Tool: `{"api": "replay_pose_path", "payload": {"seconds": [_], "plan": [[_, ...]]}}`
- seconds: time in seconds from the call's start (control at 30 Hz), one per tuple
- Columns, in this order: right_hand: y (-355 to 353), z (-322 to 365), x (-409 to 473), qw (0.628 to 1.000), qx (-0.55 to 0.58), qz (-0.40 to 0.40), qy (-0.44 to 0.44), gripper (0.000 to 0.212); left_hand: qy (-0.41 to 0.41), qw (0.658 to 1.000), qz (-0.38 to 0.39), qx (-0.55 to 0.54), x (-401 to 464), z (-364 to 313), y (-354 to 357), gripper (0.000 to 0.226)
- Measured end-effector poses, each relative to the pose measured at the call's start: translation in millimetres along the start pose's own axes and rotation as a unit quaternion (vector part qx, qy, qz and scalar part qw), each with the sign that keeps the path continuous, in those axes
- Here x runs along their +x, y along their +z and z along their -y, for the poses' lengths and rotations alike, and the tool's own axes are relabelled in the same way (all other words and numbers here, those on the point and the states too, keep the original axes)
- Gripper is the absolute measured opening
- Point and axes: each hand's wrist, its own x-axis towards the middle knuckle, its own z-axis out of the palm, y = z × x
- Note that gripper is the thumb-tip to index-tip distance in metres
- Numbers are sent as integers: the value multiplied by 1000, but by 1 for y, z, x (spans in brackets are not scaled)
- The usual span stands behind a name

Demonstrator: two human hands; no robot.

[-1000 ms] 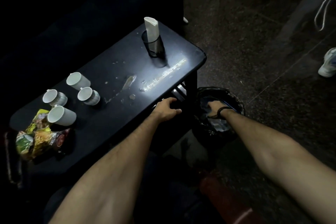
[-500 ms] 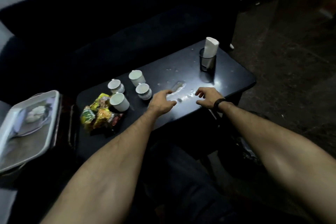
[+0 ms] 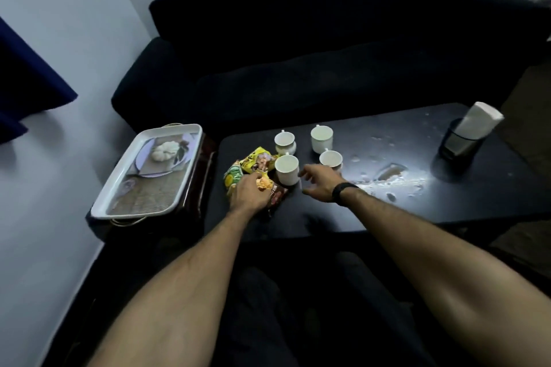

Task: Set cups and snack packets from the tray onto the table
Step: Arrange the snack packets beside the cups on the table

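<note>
Several white cups (image 3: 286,168) stand grouped on the left half of the black table (image 3: 328,217). Just left of them lies a pile of yellow, green and brown snack packets (image 3: 256,159). My left hand (image 3: 249,194) lies on the near side of the pile, its fingers curled around a packet. Just right of the nearest cup, my right hand (image 3: 320,185) hovers with its fingers apart and nothing in it. The white tray (image 3: 131,215) sits on a low dark stand left of the table, showing only its printed picture.
A dark holder with white napkins (image 3: 459,143) stands at the table's right end. A whitish spill (image 3: 387,176) covers the middle of the table. A black sofa (image 3: 298,53) runs behind the table, with a pale wall on the left.
My view swung from the bin beside the table to the table's left end. My left hand moved left onto the snack packets and my right hand came up and over beside the nearest cup.
</note>
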Motion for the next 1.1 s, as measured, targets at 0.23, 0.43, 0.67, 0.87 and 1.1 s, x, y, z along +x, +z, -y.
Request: {"api": "replay_pose_path", "payload": {"seconds": [0.23, 0.43, 0.67, 0.87, 1.1], "plan": [[67, 56, 50, 998, 32, -14, -47, 50, -101, 991, -80, -26, 32, 62, -2, 67], [103, 76, 73, 998, -27, 44, -47, 33, -121, 990, -54, -43, 67, 81, 11, 59], [100, 96, 95, 995, -6, -47, -84, 32, -81, 996, -39, 1, 74, 106, 42, 51], [100, 103, 136, 991, -47, -123, 9, 42, -24, 995, -92, 30, 65, 119, 57, 55], [129, 89, 171, 986, -141, 60, 59, 61, 21, 991, -127, 44, 62, 140, 66, 58]]}}
